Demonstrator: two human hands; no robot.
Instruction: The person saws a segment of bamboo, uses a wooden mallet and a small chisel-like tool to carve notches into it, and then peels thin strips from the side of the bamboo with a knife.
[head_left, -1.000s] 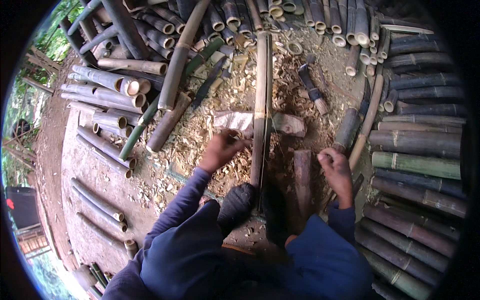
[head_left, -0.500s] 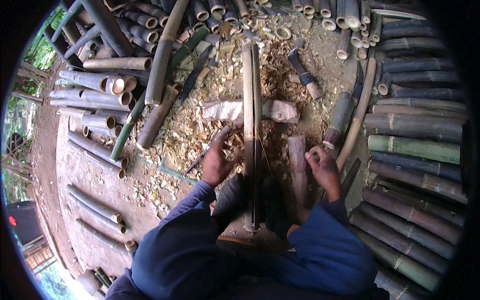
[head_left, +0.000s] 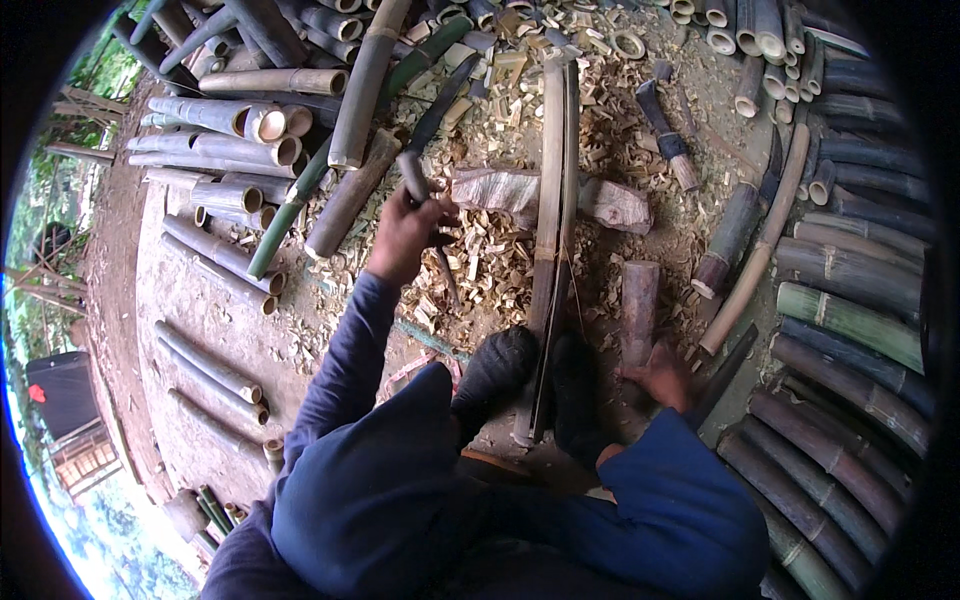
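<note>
Nearest are two bent knees in blue trousers (head_left: 375, 480), with feet in dark coverings (head_left: 497, 368) just beyond. A bamboo pole (head_left: 548, 230) runs away from between the feet, near end down by them, with a dark lengthwise gap along it. It's lying across a pale-cut wood block (head_left: 615, 205) further out.

Right hand (head_left: 665, 375) is down low at the narrow near end of a chunky wooden club (head_left: 640, 300), right of the pole. Can't really tell if the fingers are wrapped around it or just touching. A dark pointed strip (head_left: 725, 370) lies just right of that hand.

Left hand (head_left: 402, 238) is a bit further out, left of the pole, fingers partly curled around a small hand tool (head_left: 413, 175). Its stubby round handle pokes out the far side, with a thin dark bit below the hand.

Wood chips (head_left: 480, 245) are everywhere around the block. Beyond that on the right there's a dark-wrapped stick (head_left: 662, 130), plus a long curved pole (head_left: 765, 240). Cut bamboo (head_left: 215, 150) is piled far left, with more stacked lengths (head_left: 850, 322) along the right.
</note>
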